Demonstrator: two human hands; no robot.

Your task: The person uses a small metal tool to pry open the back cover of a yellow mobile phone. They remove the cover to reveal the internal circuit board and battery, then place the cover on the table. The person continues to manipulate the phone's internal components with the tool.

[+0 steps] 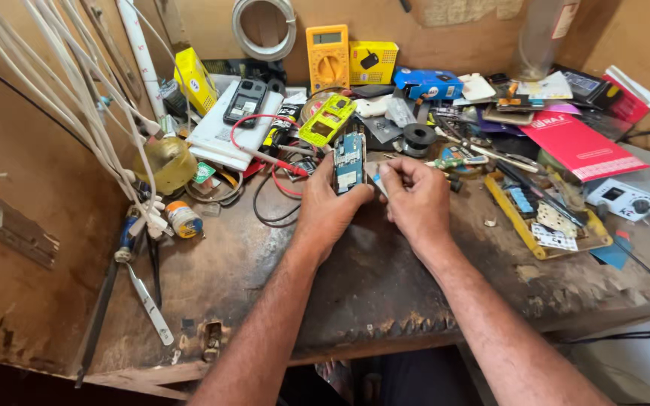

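- A blue phone circuit board (349,162) is held upright, clamped in the left hand (328,203), at the bench's (355,286) centre.
- A small pale part (378,180) is pinched by the right hand (415,197), just right of the board.
- A yellow-green phone frame (327,120) lies farther back.

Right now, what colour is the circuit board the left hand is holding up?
Mostly blue, with silver metal parts: the circuit board in the left hand, seen clearly in the head view.
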